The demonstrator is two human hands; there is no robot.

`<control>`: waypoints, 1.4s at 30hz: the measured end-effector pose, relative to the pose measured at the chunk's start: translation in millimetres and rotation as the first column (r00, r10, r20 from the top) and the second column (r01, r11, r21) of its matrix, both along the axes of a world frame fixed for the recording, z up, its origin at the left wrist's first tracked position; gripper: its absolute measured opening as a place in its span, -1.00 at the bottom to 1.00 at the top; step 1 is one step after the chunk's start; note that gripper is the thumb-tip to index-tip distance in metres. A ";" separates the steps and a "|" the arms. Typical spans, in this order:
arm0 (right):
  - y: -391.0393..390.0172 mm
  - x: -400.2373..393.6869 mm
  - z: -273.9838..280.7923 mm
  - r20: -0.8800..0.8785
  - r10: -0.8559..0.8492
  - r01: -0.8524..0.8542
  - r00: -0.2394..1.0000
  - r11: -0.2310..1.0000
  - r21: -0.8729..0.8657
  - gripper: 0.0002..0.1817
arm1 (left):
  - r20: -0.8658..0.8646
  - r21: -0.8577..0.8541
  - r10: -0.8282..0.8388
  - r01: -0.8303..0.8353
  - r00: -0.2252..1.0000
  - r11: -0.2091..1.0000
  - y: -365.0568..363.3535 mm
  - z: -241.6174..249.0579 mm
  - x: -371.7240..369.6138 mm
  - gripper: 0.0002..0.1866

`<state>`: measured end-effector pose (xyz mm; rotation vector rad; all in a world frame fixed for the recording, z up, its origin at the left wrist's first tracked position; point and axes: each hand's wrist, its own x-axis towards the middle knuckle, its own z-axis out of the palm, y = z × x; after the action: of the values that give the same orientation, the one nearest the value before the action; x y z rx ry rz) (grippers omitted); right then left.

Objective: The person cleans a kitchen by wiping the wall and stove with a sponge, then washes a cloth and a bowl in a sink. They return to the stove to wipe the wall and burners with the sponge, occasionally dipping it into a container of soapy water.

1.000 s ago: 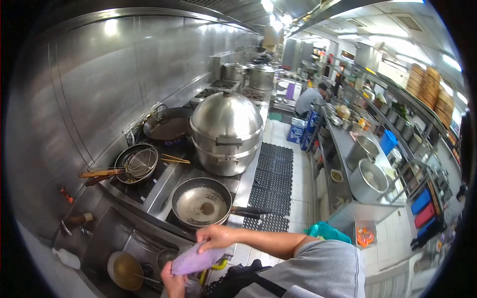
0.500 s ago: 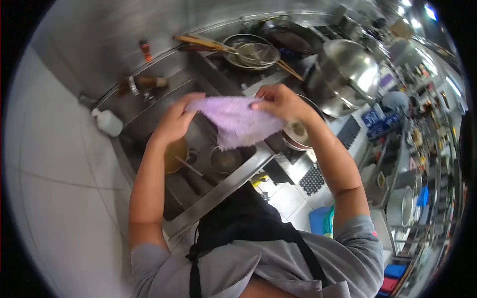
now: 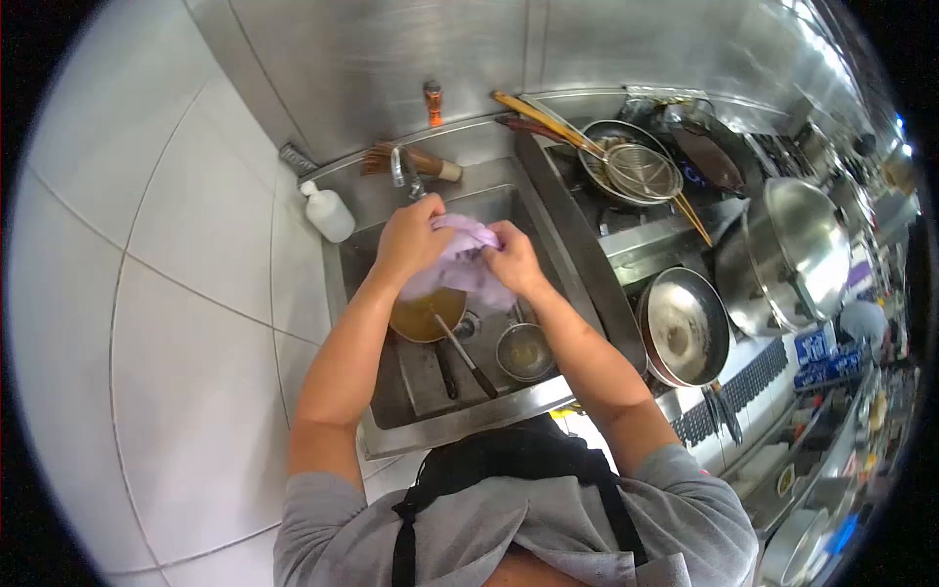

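A light purple cloth (image 3: 458,269) hangs bunched between my two hands above the sink (image 3: 499,201). My left hand (image 3: 413,238) is closed on its left end, just below the faucet (image 3: 401,168). At its right end my right hand (image 3: 511,256) pinches the cloth between thumb and fingers. Under the cloth, a pan with yellowish-brown liquid (image 3: 416,321) sits in the sink, partly covered by my left arm and the cloth. A long dark-handled utensil (image 3: 465,354) leans in that pan. To its right lies a small round strainer or pan (image 3: 524,352).
A white bottle (image 3: 329,213) and a bristle brush (image 3: 416,161) stand behind the sink. On the stove at right are a pan with strainers (image 3: 641,174), a frying pan (image 3: 683,328) and a large steel pot (image 3: 787,256). A tiled wall (image 3: 205,323) borders the left.
Both hands have come closer together and lower over the sink. The cloth, spread out before, is now bunched. My view has turned toward the sink and stove.
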<state>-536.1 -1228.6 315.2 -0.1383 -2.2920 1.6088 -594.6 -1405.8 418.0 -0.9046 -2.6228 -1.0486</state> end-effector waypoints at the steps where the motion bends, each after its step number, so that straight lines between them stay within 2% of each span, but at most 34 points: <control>1: 4.1 -6.1 -18.5 -0.070 0.041 -0.045 0.997 0.997 -0.063 -0.81 | 0.041 -0.002 0.038 -0.038 0.998 0.999 -14.9 -8.1 -1.8 -0.77; 2: 8.3 -3.8 -17.7 0.011 0.103 -0.102 0.995 0.994 -0.024 -0.83 | 0.124 -0.048 0.065 -0.059 0.990 0.997 -28.1 -11.5 -2.6 -0.71; 3: 12.7 -3.3 -16.0 0.094 0.158 -0.160 0.983 0.987 0.017 -0.82 | 0.130 -0.050 0.078 -0.072 0.988 0.996 -38.8 -15.7 -2.2 -0.71; 4: 14.1 -3.9 -11.1 0.100 0.166 -0.168 0.981 0.986 0.017 -0.82 | 0.247 -0.123 0.134 -0.106 0.960 0.987 -46.6 -17.1 0.7 -0.67; 6: 19.3 -3.9 -1.4 0.184 0.179 -0.215 0.967 0.956 0.201 -0.73 | 0.408 -0.210 0.184 -0.104 0.895 0.972 -60.5 -27.8 -4.2 -0.55; 7: 23.8 -6.7 -0.1 0.190 0.176 -0.214 0.966 0.956 0.199 -0.73 | 0.413 -0.211 0.182 -0.100 0.892 0.972 -67.5 -34.9 -6.1 -0.55; 9: 33.9 -12.7 1.8 0.155 0.205 -0.236 0.966 0.948 0.214 -0.70 | 0.400 -0.179 0.050 0.024 0.915 0.984 -79.4 -46.3 -2.4 -0.43; 10: 36.8 -12.7 7.3 0.170 0.190 -0.225 0.967 0.949 0.219 -0.68 | 0.505 -0.117 0.011 0.056 0.863 0.992 -82.2 -46.7 1.8 -0.40; 11: 39.1 -13.9 7.4 0.172 0.180 -0.215 0.969 0.952 0.218 -0.68 | 0.507 -0.118 0.002 0.067 0.862 0.991 -83.4 -49.6 4.9 -0.40; 13: 43.7 -11.8 7.0 0.208 0.285 -0.302 0.936 0.952 0.054 -0.60 | 0.397 -0.136 -0.037 0.098 0.917 0.986 -84.3 -57.9 14.6 -0.46; 14: 44.0 -7.4 9.5 0.209 0.249 -0.266 0.946 0.962 0.060 -0.60 | 0.362 -0.089 -0.055 0.093 0.930 0.992 -85.3 -66.0 15.8 -0.57; 16: 46.2 10.7 16.7 0.158 0.491 -0.515 0.857 0.820 0.249 -0.13 | 0.384 -0.071 0.010 0.018 0.923 0.997 -87.2 -68.1 15.1 -0.66; 17: 49.2 18.0 15.5 0.145 0.551 -0.558 0.822 0.726 0.402 -0.10 | 0.425 -0.021 0.009 0.000 0.905 1.000 -95.5 -86.4 1.8 -0.74; 18: 51.9 34.7 48.7 0.369 0.583 -0.671 0.724 0.719 0.180 -0.19 | 0.489 -0.061 0.003 0.031 0.872 0.998 -91.7 -75.2 1.8 -0.81; 19: 50.5 43.6 69.1 0.574 0.542 -0.683 0.614 0.729 0.042 -0.30 | 0.515 -0.027 0.002 0.014 0.857 1.000 -91.7 -76.3 0.3 -0.88; 20: 50.9 35.3 34.7 0.411 0.542 -0.647 0.733 0.742 0.177 -0.38 | 0.611 -0.100 0.040 0.027 0.791 0.995 -88.4 -57.7 4.5 -0.88; 21: 55.8 28.1 1.9 0.229 0.552 -0.597 0.802 0.740 0.309 -0.46 | 0.626 -0.136 0.044 0.053 0.779 0.989 -89.3 -54.2 1.5 -0.82; 22: 60.7 29.3 3.2 0.233 0.513 -0.563 0.826 0.766 0.309 -0.46 | 0.636 -0.181 0.070 0.061 0.768 0.982 -90.9 -54.9 -1.8 -0.76; 24: 60.9 34.4 22.1 0.011 0.588 -0.563 0.809 0.769 0.302 -0.65 | 0.598 -0.130 0.029 0.061 0.801 0.990 -88.8 -76.5 -2.1 -0.72; 25: 58.9 43.6 30.6 -0.001 0.571 -0.543 0.821 0.781 0.310 -0.65 | 0.547 -0.072 0.019 0.024 0.837 0.997 -83.8 -88.9 0.1 -0.68; 26: 54.1 48.9 40.4 0.065 0.537 -0.533 0.841 0.801 0.273 -0.72 | 0.462 -0.038 -0.085 0.116 0.883 0.993 -74.3 -95.2 4.2 -0.70; 27: 49.5 52.7 45.0 0.133 0.508 -0.525 0.851 0.817 0.237 -0.77 | 0.410 0.001 -0.130 0.143 0.903 0.990 -60.3 -107.6 14.6 -0.60; 28: 39.8 47.8 30.2 0.097 0.508 -0.516 0.856 0.823 0.237 -0.77 | 0.356 0.039 -0.167 0.164 0.919 0.986 -40.7 -108.4 36.0 -0.44; 29: 32.4 46.5 12.4 0.092 0.504 -0.510 0.859 0.825 0.242 -0.77 | 0.444 0.022 -0.138 0.143 0.886 0.989 -20.1 -109.9 54.8 -0.27; 30: 26.5 47.2 5.3 0.105 0.467 -0.476 0.878 0.833 0.282 -0.77 | 0.350 0.151 -0.283 0.245 0.893 0.958 -9.2 -131.9 62.1 -0.29; 31: 22.1 49.4 5.4 0.118 0.427 -0.441 0.897 0.838 0.321 -0.77 | 0.300 0.094 -0.233 0.215 0.925 0.972 4.0 -137.8 74.8 -0.38; 32: 19.2 54.5 4.7 0.210 0.394 -0.440 0.895 0.859 0.261 -0.73 | 0.305 0.224 -0.247 0.182 0.920 0.957 15.4 -148.5 82.7 -0.49; 33: 21.6 58.2 2.9 0.215 0.390 -0.438 0.895 0.859 0.266 -0.73 | 0.313 0.350 -0.260 0.143 0.914 0.926 23.6 -159.7 86.6 -0.60; 34: 24.5 61.0 -1.2 0.220 0.375 -0.428 0.901 0.852 0.301 -0.70 | 0.313 0.355 -0.265 0.146 0.912 0.923 25.2 -170.0 84.5 -0.60; 36: 30.4 69.5 -3.6 0.227 0.354 -0.414 0.907 0.843 0.343 -0.66 | 0.283 0.244 -0.262 0.195 0.923 0.950 20.0 -186.2 77.9 -0.84; 39: 42.2 82.2 5.4 0.323 0.320 -0.413 0.891 0.867 0.279 -0.62 | 0.359 0.175 -0.263 0.212 0.895 0.961 11.1 -174.4 71.9 -0.93; 40: 45.2 88.1 11.7 0.356 0.338 -0.454 0.871 0.829 0.326 -0.60 | 0.271 0.255 -0.324 0.257 0.906 0.932 10.0 -167.6 69.8 -0.92; 41: 51.5 98.2 15.5 0.392 0.334 -0.479 0.857 0.795 0.371 -0.57 | 0.301 0.292 -0.343 0.257 0.890 0.921 1.3 -178.1 58.0 -0.87; 42: 56.8 96.2 -0.7 0.383 0.324 -0.480 0.865 0.756 0.445 -0.56 | 0.233 0.254 -0.358 0.299 0.904 0.920 -4.0 -174.6 51.1 -0.83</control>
<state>-440.0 -1171.7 314.5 0.3132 -3.0751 1.0932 -543.5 -1409.8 243.4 -1.2638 -2.5475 -1.6144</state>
